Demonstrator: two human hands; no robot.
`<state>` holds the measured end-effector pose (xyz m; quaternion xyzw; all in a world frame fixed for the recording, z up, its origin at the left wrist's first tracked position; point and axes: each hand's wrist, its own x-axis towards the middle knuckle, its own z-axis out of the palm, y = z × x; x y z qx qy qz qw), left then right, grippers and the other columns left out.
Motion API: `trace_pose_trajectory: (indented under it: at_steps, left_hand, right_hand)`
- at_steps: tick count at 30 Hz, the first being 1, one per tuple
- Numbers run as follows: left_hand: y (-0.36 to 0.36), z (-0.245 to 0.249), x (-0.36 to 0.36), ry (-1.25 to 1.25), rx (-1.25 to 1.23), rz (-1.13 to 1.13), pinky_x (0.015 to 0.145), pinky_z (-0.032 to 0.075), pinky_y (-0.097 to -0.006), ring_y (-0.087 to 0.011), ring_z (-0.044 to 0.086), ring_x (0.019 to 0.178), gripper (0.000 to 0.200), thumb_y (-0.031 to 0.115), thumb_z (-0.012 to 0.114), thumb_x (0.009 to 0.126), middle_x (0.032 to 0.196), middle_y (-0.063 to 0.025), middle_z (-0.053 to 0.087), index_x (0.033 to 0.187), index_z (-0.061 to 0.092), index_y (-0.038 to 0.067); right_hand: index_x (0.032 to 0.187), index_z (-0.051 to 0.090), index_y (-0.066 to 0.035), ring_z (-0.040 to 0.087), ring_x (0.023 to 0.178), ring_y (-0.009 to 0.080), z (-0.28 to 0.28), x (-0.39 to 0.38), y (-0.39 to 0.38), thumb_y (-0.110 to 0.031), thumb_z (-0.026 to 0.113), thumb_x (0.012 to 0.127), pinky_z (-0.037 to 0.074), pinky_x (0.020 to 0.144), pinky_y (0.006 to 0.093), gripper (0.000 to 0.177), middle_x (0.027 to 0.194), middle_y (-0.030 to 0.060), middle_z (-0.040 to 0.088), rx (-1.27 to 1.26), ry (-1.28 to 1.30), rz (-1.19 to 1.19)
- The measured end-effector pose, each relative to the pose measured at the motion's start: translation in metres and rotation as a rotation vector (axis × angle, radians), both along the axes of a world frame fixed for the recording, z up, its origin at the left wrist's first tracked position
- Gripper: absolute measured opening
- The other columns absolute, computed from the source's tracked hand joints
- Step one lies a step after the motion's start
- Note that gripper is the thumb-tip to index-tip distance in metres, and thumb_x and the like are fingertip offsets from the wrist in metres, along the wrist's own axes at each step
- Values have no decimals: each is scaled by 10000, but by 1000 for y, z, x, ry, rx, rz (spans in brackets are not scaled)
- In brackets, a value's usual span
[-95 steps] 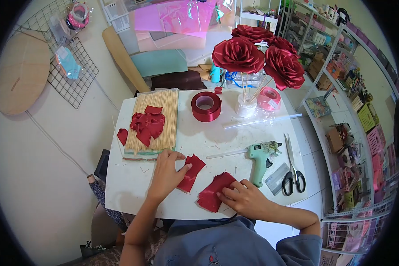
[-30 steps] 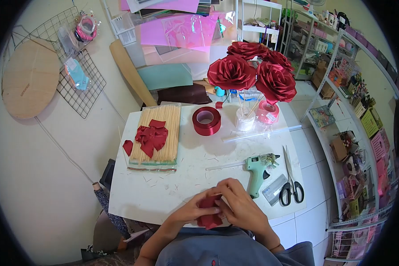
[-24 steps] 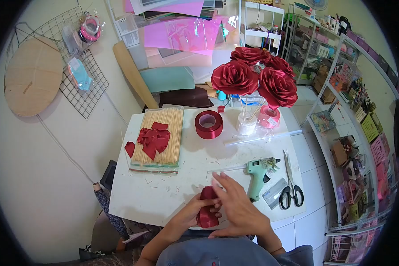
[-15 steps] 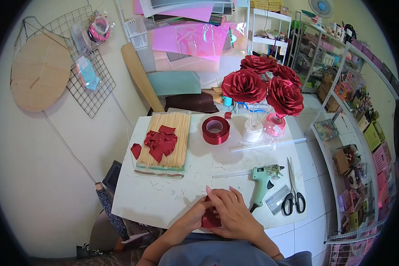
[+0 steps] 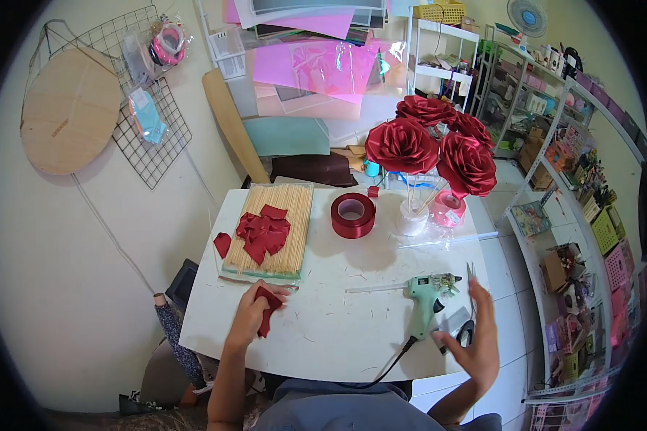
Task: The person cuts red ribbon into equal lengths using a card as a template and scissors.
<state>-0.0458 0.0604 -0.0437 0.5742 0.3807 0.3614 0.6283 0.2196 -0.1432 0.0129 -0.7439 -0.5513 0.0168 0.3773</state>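
Note:
My left hand (image 5: pixel 250 313) grips a dark red ribbon piece (image 5: pixel 268 312) over the front left of the white table. At the right edge, my right hand (image 5: pixel 478 337) is spread over the black-handled scissors (image 5: pixel 466 334), partly hiding them; whether it touches them is unclear. The mint glue gun (image 5: pixel 425 298) lies just left of that hand, beside a clear flat card (image 5: pixel 449 330). Cut red petals (image 5: pixel 264 233) rest on a bundle of bamboo sticks (image 5: pixel 282 208), with one loose petal (image 5: pixel 222 245) at its left.
A dark red ribbon roll (image 5: pixel 353 215) is near the table's back. Large red ribbon roses (image 5: pixel 402 146) stand in a white holder (image 5: pixel 413 218), beside a pink tape roll (image 5: pixel 448 209). Shelves (image 5: pixel 539 237) line the right side. Thin scraps lie scattered on the white table (image 5: pixel 323 337).
My hands have parted. The left moved left with the red piece, and the right let go of it and moved right to the scissors, opening out. The camera view shifted slightly.

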Motion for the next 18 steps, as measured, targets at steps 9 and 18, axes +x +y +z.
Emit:
trace_pose_trajectory:
  at_steps: [9, 18]
  left_hand:
    - [6, 3, -28, 702, 436, -53, 488, 391, -302, -190, 532, 555, 120, 58, 464, 643, 640, -112, 546, 741, 515, 12]
    - [1, 20, -7, 1121, 827, -214, 610, 375, -373, -261, 548, 723, 245, 78, 495, 616, 719, -116, 574, 861, 495, 67]
  right_hand:
    - [1065, 448, 6, 487, 861, 324, -9, 34, -42, -44, 638, 593, 401, 737, 356, 511, 945, 169, 469, -169, 40, -295]
    - [829, 532, 2, 527, 719, 240, -32, 41, -37, -27, 662, 519, 420, 658, 322, 338, 776, 122, 514, -296, 117, -429]
